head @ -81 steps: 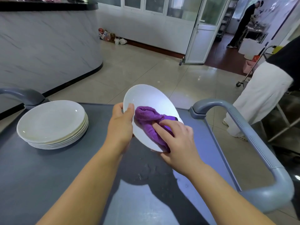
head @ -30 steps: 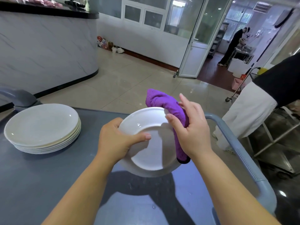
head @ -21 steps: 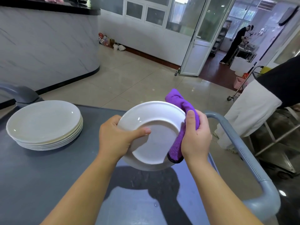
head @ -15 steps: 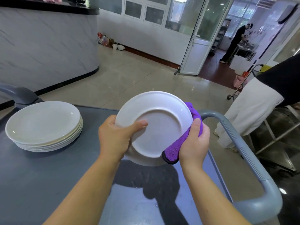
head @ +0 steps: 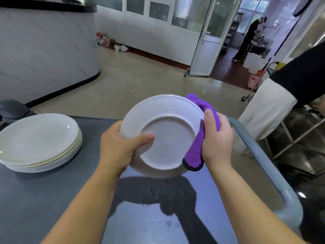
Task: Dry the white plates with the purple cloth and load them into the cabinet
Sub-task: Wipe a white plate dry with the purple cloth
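Gripping the left rim of a white plate (head: 168,138), the left hand (head: 119,148) lays its thumb across the plate's face; the right hand (head: 216,141) curls round the purple cloth (head: 194,154), pressing it to the right rim. Below lies the grey cart (head: 44,199), its handle (head: 255,152) at right. A stack of plates (head: 38,140) sits at its left. Water drops (head: 168,223) dot the near surface.

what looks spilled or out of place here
Only water: small droplets lie on the grey cart top, below the white plate held against the purple cloth. The plate stack sits even; no damage shows.
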Demonstrator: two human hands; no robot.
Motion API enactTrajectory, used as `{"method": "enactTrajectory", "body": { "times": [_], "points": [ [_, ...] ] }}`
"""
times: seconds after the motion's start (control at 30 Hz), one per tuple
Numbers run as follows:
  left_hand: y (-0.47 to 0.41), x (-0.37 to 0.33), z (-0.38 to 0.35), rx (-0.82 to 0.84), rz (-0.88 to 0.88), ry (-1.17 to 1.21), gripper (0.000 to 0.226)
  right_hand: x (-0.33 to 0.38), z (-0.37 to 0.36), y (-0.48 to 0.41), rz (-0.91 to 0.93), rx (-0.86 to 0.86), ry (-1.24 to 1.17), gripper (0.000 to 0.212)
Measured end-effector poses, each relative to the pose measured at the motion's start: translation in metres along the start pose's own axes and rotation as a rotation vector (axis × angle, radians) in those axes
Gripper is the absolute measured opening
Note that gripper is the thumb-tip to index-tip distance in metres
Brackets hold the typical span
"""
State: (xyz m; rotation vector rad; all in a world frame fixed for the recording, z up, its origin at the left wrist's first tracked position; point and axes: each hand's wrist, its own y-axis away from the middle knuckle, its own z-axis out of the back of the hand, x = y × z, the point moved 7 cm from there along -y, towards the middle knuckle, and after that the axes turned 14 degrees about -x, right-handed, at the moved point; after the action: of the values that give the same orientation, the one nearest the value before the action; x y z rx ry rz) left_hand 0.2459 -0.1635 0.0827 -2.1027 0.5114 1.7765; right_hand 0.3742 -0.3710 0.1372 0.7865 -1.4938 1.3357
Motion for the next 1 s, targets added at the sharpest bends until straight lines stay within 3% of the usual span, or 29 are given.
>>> {"method": "enactTrajectory", "body": {
  "times": [0.2,0.37,0.47,0.53,0.63,0.7,0.9,1.0],
  "points": [
    [0.005,0.011,-0.016,-0.093,0.119,0.307,0.065,-0.038,0.003,0.031,-0.28,-0.246,-0.135,0.015],
    [-0.002,0.021,-0.013,0.056,0.187,0.175,0.069,-0.027,-0.001,-0.003,-0.197,-0.042,0.009,0.03],
    [-0.005,0.014,-0.01,0.016,0.159,0.194,0.06,-0.008,-0.006,-0.014,-0.068,0.044,0.073,0.027],
    [-0.002,0.005,-0.011,-0.039,0.113,0.233,0.057,-0.008,-0.004,-0.01,-0.091,-0.038,0.037,0.025],
    [0.006,0.003,-0.019,-0.104,0.116,0.368,0.055,-0.026,0.0,0.018,-0.265,-0.2,-0.084,0.028],
    [0.012,0.005,-0.022,-0.13,0.13,0.421,0.046,-0.036,-0.002,0.036,-0.355,-0.22,-0.128,0.026],
    [0.003,0.004,-0.015,0.046,0.22,0.248,0.055,-0.019,-0.001,-0.009,-0.173,0.014,0.025,0.031],
    [-0.003,-0.001,-0.007,-0.026,0.156,0.174,0.053,-0.009,-0.002,-0.013,-0.089,0.054,0.04,0.028]
  ]
}}
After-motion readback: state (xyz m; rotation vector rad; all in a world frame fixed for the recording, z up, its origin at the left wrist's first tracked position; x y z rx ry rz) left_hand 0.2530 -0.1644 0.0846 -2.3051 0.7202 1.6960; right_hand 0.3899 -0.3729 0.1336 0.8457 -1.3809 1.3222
